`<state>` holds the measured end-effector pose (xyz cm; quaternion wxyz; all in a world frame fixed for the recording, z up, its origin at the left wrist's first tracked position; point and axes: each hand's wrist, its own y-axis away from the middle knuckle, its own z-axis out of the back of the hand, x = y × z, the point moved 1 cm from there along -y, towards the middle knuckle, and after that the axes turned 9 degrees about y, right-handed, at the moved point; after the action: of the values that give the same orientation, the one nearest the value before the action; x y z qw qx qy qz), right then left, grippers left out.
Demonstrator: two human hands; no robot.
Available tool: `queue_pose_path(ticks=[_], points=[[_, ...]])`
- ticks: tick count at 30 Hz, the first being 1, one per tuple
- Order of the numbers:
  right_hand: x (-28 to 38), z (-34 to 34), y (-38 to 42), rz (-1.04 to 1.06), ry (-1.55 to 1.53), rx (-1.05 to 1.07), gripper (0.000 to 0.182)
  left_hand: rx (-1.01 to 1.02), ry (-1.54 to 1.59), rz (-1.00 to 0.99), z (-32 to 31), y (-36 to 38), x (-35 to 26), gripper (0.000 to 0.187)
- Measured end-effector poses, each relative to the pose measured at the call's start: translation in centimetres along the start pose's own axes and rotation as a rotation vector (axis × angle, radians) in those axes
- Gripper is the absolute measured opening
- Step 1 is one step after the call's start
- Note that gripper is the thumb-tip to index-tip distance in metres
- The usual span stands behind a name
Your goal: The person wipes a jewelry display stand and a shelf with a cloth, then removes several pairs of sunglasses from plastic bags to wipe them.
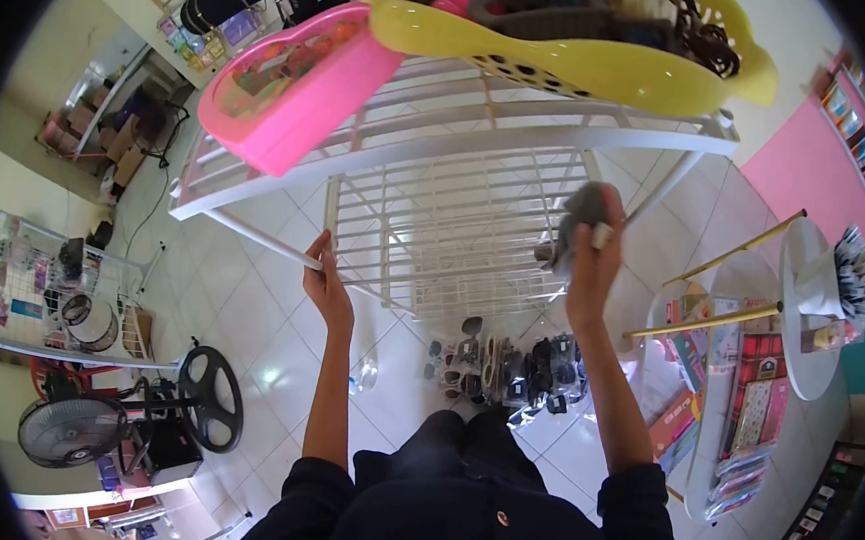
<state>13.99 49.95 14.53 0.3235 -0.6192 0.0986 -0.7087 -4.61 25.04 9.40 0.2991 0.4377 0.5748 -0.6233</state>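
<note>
A white metal rack with wire shelves stands in front of me. At the left edge of its lower shelf, my left hand is closed on the frame. My right hand is closed around a soft grey cloth with a whitish patch, at the right side of that shelf. The cloth is blurred, and a small dark part shows below it by the shelf edge. On the floor between my arms lie several pairs of sunglasses, some in clear bags.
On the rack's top stand a pink heart-shaped box and a yellow basket of hair accessories. A tiered shelf with gold legs holds packets at right. At left are a fan and a wire display.
</note>
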Motion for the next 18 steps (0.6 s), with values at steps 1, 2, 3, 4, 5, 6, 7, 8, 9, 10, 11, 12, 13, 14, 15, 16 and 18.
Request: queue_pose_path(ticks=[1,2,3,4,5,6,7,8,9,10,11,12,13,14,15,16,18], points=[[0.2,-0.7,0.3,0.037,0.068,0.15,0.047,-0.035,0.001,0.037,-0.2,0.2,-0.1,0.028],[0.0,-1.1,0.6,0.074,0.137,0.302,0.051,-0.071,0.002,0.076,-0.3,0.5,-0.2,0.028],[-0.5,-1.4,0.6,0.07,0.303,0.536,0.057,-0.086,-0.023,0.075,-0.2,0.7,0.0,0.029],[-0.6,-1.5,0.8,0.065,0.299,0.532,0.057,-0.08,-0.027,0.072,-0.1,0.9,0.3,0.029],[-0.5,-1.9,1.2,0.104,0.455,0.613,0.061,-0.088,-0.007,0.041,0.0,1.1,0.6,0.029],[-0.1,-2.3,1.6,0.144,0.614,0.695,0.066,-0.096,0.014,0.011,0.0,1.1,0.6,0.03],[-0.2,-2.9,2.0,0.131,0.686,0.718,0.072,-0.092,0.015,0.011,0.0,1.1,0.6,0.03],[0.1,-3.4,2.2,0.126,0.692,0.716,0.072,-0.08,0.003,0.014,0.1,1.0,0.6,0.03],[0.5,-4.0,2.6,0.147,0.675,0.741,0.072,-0.069,-0.008,0.022,0.0,1.1,0.7,0.03],[0.9,-4.8,3.0,0.17,0.658,0.767,0.073,-0.066,-0.001,0.03,-0.2,1.1,0.6,0.03],[1.1,-6.0,3.8,0.216,0.624,0.765,0.073,-0.074,0.009,0.034,-0.2,1.2,0.5,0.031],[1.4,-7.3,4.5,0.262,0.589,0.761,0.073,-0.083,0.019,0.037,-0.3,1.2,0.3,0.031],[2.1,-8.4,5.1,0.311,0.545,0.786,0.072,-0.079,0.0,0.046,-0.3,1.3,0.1,0.032],[2.6,-9.2,5.6,0.359,0.501,0.809,0.072,-0.074,0.007,0.049,-0.2,1.3,0.1,0.032],[2.8,-9.8,6.1,0.355,0.509,0.804,0.072,-0.076,0.017,0.058,0.0,1.3,0.2,0.031],[2.9,-10.2,6.5,0.399,0.492,0.788,0.072,-0.075,0.029,0.068,0.1,1.2,0.3,0.031],[2.9,-10.2,6.5,0.438,0.492,0.766,0.072,-0.055,0.029,-0.003,0.2,0.9,0.8,0.031]])
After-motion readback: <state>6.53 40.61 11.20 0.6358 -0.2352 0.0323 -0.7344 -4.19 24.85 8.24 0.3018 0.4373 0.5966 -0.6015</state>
